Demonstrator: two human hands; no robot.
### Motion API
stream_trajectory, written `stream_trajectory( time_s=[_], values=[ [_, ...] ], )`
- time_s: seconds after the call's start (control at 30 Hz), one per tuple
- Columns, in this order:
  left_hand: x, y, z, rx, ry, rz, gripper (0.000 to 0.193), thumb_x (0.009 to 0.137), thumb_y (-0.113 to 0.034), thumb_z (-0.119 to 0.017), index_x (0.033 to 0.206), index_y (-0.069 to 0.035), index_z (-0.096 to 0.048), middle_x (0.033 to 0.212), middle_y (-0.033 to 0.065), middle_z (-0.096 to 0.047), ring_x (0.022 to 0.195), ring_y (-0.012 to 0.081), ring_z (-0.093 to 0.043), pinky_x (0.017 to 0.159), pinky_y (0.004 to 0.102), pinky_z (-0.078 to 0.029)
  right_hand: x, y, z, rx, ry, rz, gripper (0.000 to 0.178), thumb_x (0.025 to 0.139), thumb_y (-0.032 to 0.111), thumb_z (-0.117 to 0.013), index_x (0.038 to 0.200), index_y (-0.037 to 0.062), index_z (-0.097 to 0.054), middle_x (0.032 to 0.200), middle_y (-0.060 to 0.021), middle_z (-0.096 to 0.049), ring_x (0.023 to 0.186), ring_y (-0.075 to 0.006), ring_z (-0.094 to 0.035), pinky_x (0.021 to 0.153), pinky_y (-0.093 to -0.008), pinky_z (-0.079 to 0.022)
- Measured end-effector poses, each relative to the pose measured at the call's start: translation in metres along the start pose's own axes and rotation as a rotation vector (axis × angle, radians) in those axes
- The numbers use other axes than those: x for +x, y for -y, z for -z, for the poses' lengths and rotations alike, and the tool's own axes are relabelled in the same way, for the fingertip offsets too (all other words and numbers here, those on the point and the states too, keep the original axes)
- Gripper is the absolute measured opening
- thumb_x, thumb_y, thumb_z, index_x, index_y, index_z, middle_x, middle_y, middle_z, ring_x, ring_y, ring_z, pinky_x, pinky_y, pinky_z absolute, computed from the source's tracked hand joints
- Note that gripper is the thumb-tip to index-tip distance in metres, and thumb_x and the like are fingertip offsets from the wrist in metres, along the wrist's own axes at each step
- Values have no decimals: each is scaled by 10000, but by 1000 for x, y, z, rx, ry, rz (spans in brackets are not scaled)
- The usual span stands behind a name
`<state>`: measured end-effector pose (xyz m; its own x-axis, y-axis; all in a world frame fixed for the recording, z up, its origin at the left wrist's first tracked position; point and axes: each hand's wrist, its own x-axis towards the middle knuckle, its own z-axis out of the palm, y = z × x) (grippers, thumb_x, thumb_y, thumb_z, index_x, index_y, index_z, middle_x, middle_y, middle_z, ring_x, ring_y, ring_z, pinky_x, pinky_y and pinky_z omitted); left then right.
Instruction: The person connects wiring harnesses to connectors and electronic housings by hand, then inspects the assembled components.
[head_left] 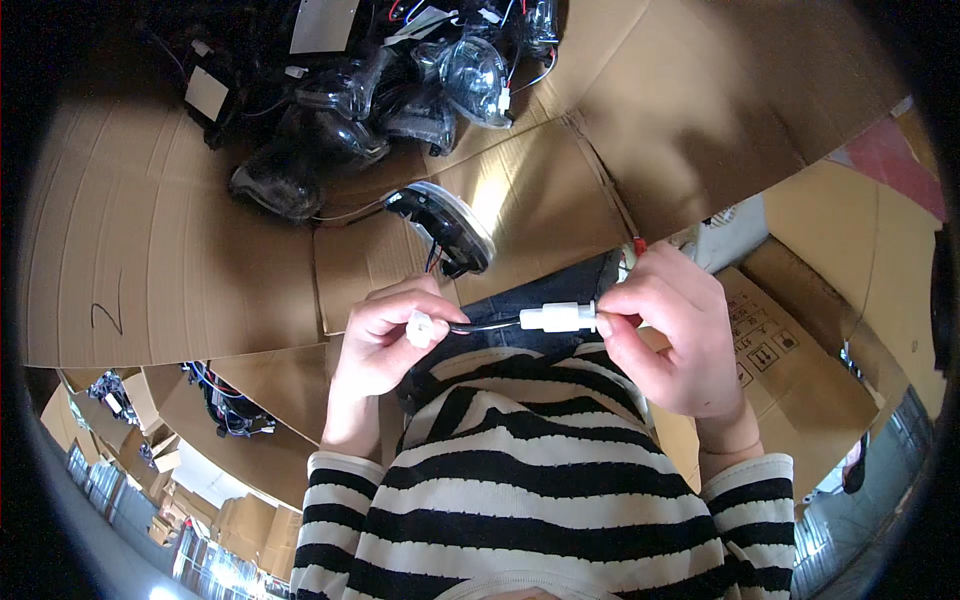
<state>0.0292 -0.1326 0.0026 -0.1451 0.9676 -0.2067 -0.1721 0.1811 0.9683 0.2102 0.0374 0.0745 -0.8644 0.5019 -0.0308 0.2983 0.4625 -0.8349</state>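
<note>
My left hand (385,330) is closed on dark wires, and a small white wire connector (421,329) pokes out between its thumb and fingers. A longer white plug connector (556,317) is pinched at its right end by my right hand (672,330). Between the two hands runs a short black cable (485,325), leading into the left end of that plug connector. Just beyond my left hand rests a lamp unit (442,228) with a clear curved lens and black housing. Its thin wires drop toward my left fingers. A small red piece (640,245) shows behind my right hand.
Several clear-lensed lamp units (340,120) are heaped on the cardboard (180,240) at the back. Pale rectangular cards (207,94) lie among them. On the right stands a printed cardboard box (790,350); at lower left, open boxes hold wired parts (228,405).
</note>
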Motion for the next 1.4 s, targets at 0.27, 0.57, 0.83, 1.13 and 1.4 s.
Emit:
stream_trajectory(
  time_s=[0.27, 0.57, 0.83, 1.13, 1.4],
  values=[
    [-48, -22, -2, 108, -437, -170, 160, 763, -167, -581, 783, -9, -594, 657, 49, -521, 606, 174, -470, 594, 313, -394, -3, -8, 1, 334, 58, -41, 57, 664, -1, -573, 699, 25, -537, 607, -54, -501, 534, -189, -432, 499, -293, -321],
    [-274, -134, 97, 478, -1818, -733, 258, 843, -109, -460, 995, 95, -500, 645, 38, -430, 616, 139, -410, 622, 271, -362, -1, -17, -16, 375, 160, -63, 64, 683, 16, -588, 702, 37, -531, 589, -39, -457, 531, -172, -413, 489, -274, -299],
    [-290, -55, 169, 1842, -1314, 401, 232, 856, -175, -445, 960, -2, -558, 918, 111, -552, 841, 181, -498, 702, 312, -426, -6, -17, -20, 376, 179, -33, 53, 681, 9, -573, 708, 19, -529, 621, -41, -452, 536, -143, -389, 473, -253, -280],
    [0, 64, 51, 1297, -249, 22, 322, 681, -124, -620, 978, -31, -540, 938, 126, -537, 866, 283, -525, 758, 365, -432, -10, -19, -30, 343, 157, -43, 67, 672, -7, -583, 697, 22, -529, 611, -52, -474, 555, -172, -430, 491, -273, -311],
    [47, 152, 104, 1545, 256, 898, 274, 731, -153, -515, 983, -59, -569, 1014, 120, -518, 986, 250, -487, 826, 394, -399, -18, -19, -46, 372, 229, -17, 68, 691, 23, -585, 699, 32, -517, 648, -84, -515, 613, -260, -501, 547, -338, -398]
  ],
)
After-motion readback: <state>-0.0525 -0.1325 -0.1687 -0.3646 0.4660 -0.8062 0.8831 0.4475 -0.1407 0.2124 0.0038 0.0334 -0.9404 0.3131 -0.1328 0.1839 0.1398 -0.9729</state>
